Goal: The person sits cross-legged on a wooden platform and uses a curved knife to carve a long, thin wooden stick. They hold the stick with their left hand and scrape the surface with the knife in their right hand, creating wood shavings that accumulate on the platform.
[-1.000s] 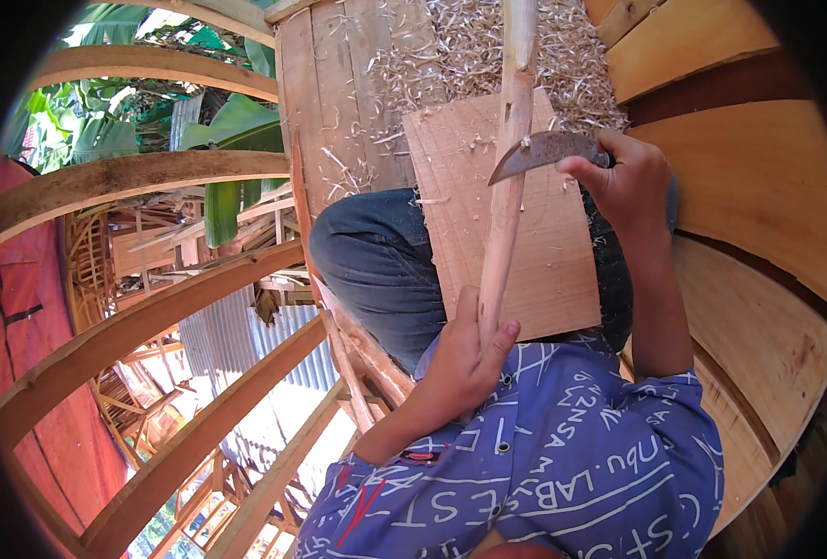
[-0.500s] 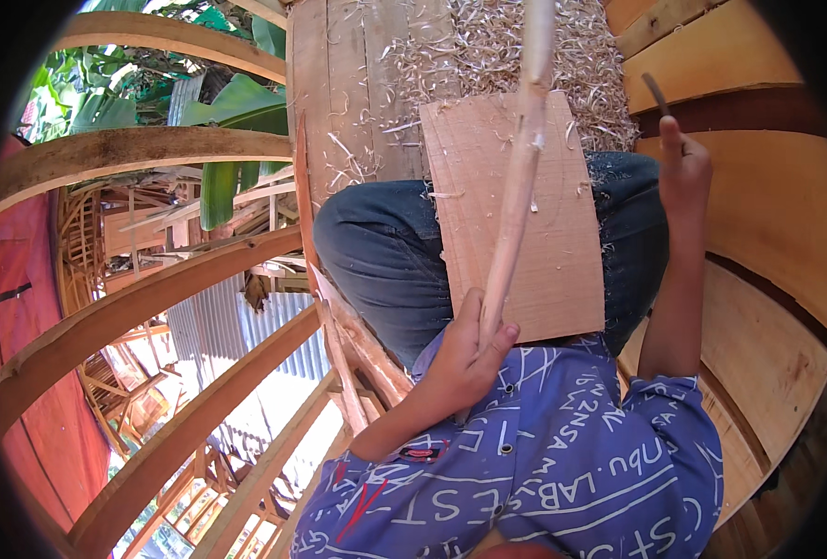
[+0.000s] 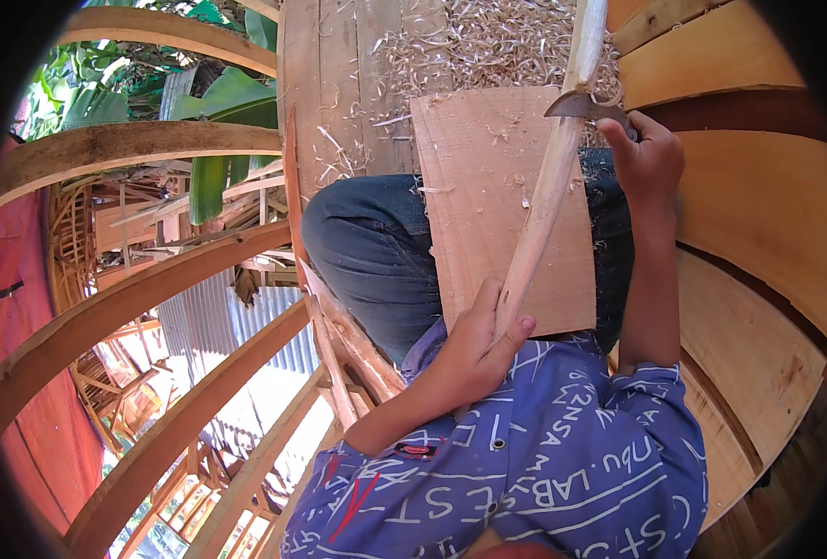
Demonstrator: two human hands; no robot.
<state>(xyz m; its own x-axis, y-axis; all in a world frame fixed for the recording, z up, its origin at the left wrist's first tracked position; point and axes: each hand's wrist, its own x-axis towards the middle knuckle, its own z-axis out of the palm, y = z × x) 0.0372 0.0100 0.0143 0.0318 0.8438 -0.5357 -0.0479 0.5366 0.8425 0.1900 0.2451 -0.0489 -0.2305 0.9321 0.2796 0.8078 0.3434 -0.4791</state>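
Note:
My left hand (image 3: 484,352) is wrapped round the near end of a long, pale peeled stick (image 3: 546,200). The stick slants away over a flat wooden board (image 3: 488,200) that lies across my lap, and its far end runs out of the top of the view. In my right hand (image 3: 649,163) is a knife (image 3: 576,105) with a short, dark curved blade. The blade lies across the upper part of the stick, and a small curl of shaving shows beside it. My fingers hide most of the knife's handle.
Curled wood shavings (image 3: 497,47) cover much of the plank floor (image 3: 339,84) beyond my knees. On the left is a slatted wooden railing (image 3: 152,140), with a strip of wood (image 3: 334,363) beside my leg. A wall of wooden boards (image 3: 758,186) stands close on the right.
My right hand has brought the knife left and down from beside the stick onto it. The stick's far end has swung to the right, still in my left hand.

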